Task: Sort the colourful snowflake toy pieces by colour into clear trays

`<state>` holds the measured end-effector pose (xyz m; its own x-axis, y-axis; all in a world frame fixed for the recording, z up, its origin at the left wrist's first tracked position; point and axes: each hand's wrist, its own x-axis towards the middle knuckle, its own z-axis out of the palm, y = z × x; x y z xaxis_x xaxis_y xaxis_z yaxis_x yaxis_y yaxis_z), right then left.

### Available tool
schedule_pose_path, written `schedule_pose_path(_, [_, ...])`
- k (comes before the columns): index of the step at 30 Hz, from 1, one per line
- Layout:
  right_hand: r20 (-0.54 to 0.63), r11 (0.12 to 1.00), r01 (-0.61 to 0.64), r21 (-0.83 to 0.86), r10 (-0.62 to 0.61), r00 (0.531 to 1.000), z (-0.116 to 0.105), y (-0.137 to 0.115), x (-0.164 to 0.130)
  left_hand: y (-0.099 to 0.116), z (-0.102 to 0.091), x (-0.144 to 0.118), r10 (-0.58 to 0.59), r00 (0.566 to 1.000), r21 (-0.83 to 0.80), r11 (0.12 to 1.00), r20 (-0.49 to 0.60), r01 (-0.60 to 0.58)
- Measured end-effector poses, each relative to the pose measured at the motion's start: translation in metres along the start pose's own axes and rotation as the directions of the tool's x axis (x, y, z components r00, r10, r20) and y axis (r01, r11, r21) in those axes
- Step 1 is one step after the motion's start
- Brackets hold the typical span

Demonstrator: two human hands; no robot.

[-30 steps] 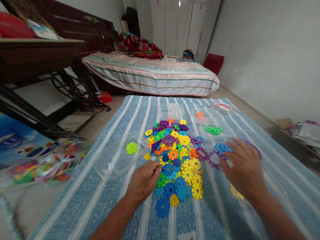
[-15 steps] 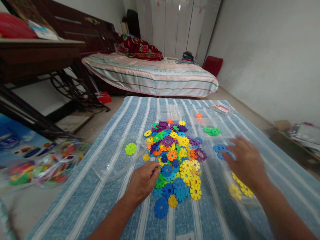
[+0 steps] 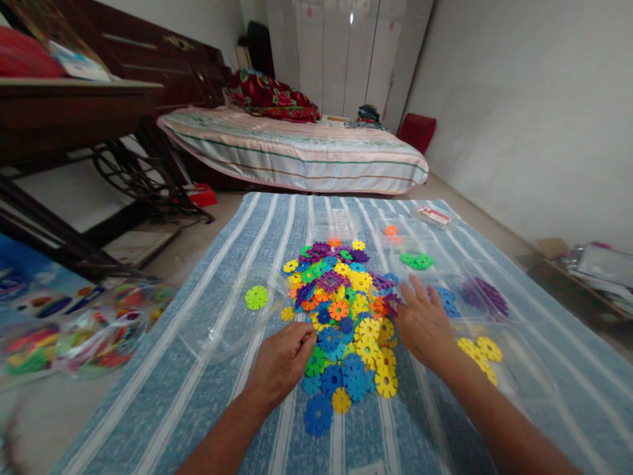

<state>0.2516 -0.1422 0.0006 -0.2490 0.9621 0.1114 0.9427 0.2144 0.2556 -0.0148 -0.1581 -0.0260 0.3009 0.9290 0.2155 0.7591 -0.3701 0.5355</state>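
Observation:
A heap of snowflake discs [image 3: 341,310] in yellow, blue, green, orange and purple lies on the striped cloth. My left hand [image 3: 283,359] rests at the heap's near left side, its fingers curled closed. Whether it holds anything is hidden. My right hand [image 3: 424,322] reaches to the heap's right edge, fingers stretched out and apart, over purple and orange pieces. Its fingertips partly cover a purple piece [image 3: 393,301]; contact is unclear. Behind that hand, clear trays hold blue discs [image 3: 448,301], purple pieces [image 3: 484,297], yellow discs [image 3: 479,356] and green discs [image 3: 416,261].
A clear tray [image 3: 212,336] with a lime-green disc [image 3: 256,297] lies left of the heap. An orange disc [image 3: 391,230] sits in a far tray, near a clear box with a red-and-white label [image 3: 434,216]. Bags of coloured pieces [image 3: 103,336] lie on the floor at left.
My right hand has moved left from above the blue-disc tray to the heap's right edge, uncovering the purple pieces in their tray. My left hand stays put. The view shifts slightly.

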Motion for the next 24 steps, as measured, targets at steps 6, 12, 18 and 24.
schedule_pose_path(6, [-0.022, 1.0, 0.012, 0.023, -0.011, 1.0, 0.004, -0.002, 0.001, 0.002, -0.001, 0.001, -0.002, 1.0, 0.007, 1.0, -0.002, 0.002])
schedule_pose_path(12, [-0.169, 0.989, 0.036, 0.144, -0.011, 0.985, -0.02, 0.008, -0.015, 0.001, -0.001, 0.001, 0.004, 1.0, 0.007, 1.0, -0.009, -0.004])
schedule_pose_path(18, [-0.389, 0.973, 0.048, 0.225, 0.044, 0.92, -0.029, 0.049, -0.029, 0.0, 0.0, 0.001, -0.002, 1.0, 0.013, 1.0, -0.013, 0.002])
schedule_pose_path(24, [-0.516, 0.962, -0.07, 0.264, 0.202, 0.832, -0.022, 0.114, -0.032, -0.002, 0.001, 0.0, 0.008, 1.0, 0.012, 1.0, -0.006, -0.008])
